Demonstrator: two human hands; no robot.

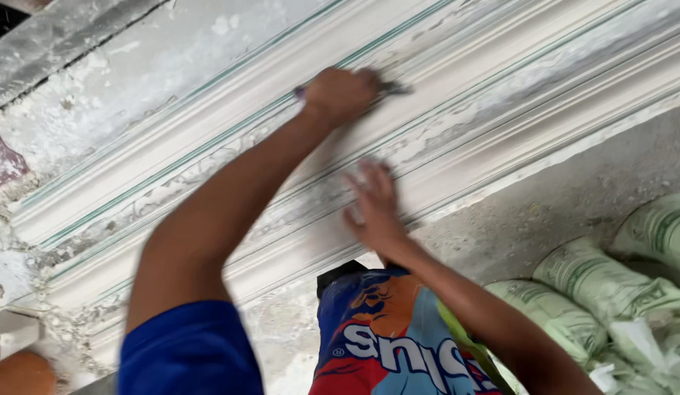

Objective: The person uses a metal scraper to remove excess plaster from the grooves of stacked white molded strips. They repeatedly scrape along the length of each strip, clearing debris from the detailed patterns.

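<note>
At the far left, rough grey wall [99, 88] with crumbling patches meets a long white plaster cornice moulding [208, 146], ridged and lined with thin green stripes, which runs diagonally from lower left to upper right. On the left, the arm in a blue sleeve [190, 351] reaches up to the moulding. Its hand, the left hand [338, 93], is clenched around a small dark-handled scraping tool [387, 88], only the ends of which show past the fist; the blade end is pressed against flaking plaster. Just right and nearer, the right hand [373, 205] lies open, fingers spread flat on a lower ridge of the moulding, grasping nothing.

The tool looks light and stiff, best gripped around its handle as it is now. The moulding appears rigid but brittle, its surface peeling, so it would likely chip under hard pressure.

Below hangs a colourful red, blue and orange printed bag [387, 336]. At the right, pale green woven sacks [610, 292] lie stacked on the grey dusty floor [545, 212].
</note>
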